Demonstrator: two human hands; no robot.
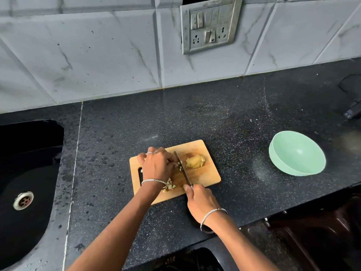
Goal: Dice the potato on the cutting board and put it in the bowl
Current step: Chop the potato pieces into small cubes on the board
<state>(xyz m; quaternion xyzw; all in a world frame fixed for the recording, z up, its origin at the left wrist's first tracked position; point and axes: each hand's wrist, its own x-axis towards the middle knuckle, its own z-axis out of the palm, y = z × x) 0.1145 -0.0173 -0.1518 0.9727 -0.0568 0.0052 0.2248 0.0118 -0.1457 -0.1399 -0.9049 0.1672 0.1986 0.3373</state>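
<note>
— What's nearest?
— The right hand. Its grip is closed round the knife handle, blade down on the cutting board. Diced bits lie by the left wrist.
— And the left hand?
— Fingers curled, pinning small pieces against the blade. The uncut potato lies just past it; the green bowl stands well apart on the desk.

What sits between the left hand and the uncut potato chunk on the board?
Head view: the knife blade, gripped by the right hand, and a few diced pieces beside it.
</note>
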